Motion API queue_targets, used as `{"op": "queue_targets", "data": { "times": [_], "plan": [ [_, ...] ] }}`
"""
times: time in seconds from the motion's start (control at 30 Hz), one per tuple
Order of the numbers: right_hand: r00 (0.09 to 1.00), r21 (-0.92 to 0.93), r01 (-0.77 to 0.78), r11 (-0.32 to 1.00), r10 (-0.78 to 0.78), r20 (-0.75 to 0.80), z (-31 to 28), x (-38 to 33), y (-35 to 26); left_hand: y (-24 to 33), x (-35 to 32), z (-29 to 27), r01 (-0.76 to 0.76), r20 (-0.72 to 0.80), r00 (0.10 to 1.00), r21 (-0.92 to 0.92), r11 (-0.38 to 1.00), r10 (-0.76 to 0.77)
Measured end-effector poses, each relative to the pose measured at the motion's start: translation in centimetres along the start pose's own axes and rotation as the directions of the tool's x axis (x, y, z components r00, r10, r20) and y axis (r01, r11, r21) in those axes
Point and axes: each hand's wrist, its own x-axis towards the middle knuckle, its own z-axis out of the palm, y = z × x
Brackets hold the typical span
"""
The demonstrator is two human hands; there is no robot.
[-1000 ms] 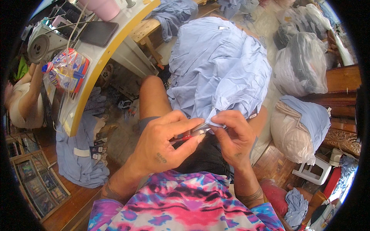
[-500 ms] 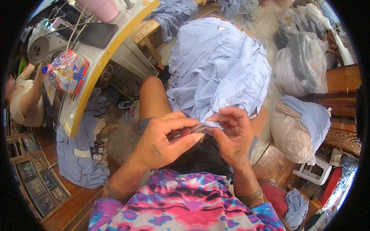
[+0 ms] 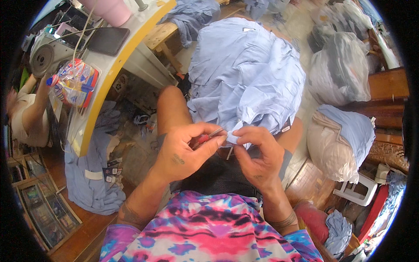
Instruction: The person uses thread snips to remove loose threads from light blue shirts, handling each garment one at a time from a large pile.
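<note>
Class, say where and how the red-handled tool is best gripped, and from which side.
Probably best pinched by its red handle, from the left, as the left hand holds it: the slim metal end angles away rightward, toward the light-blue fabric.

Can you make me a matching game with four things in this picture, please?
Things:
1. pink cup
2. red-handled tool
3. plastic stool
4. blue cloth

Clues:
A. held in the left hand
B. edge pinched by the right hand
C. standing on the table
D. white

Right pairs: 1-C, 2-A, 3-D, 4-B
</note>
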Motion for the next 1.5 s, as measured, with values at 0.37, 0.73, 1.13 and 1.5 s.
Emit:
{"op": "queue_targets", "data": {
  "times": [0.37,0.73,1.13,1.5],
  "plan": [
    [0.999,-0.081,-0.034,0.996,0.031,-0.037,0.7,-0.9,-0.2,-0.7,0.0,1.0,-0.345,-0.025,0.914,0.473,0.811,0.404],
    [0.592,0.595,-0.749,0.294,0.699,0.401,0.6,-3.6,-2.0,-1.0,-0.7,1.9,-0.194,-0.175,0.95,0.321,0.927,0.259],
    [0.641,0.833,-0.552,-0.027,0.626,0.445,2.3,-3.0,-1.0,-0.8,-0.9,2.0,-0.333,-0.111,0.903,0.428,0.84,0.415],
    [0.617,0.813,-0.578,-0.065,0.617,0.488,2.4,-2.2,0.6,-0.6,-0.6,1.6,-0.014,-0.085,0.996,-0.058,0.998,0.009]
  ]
}}
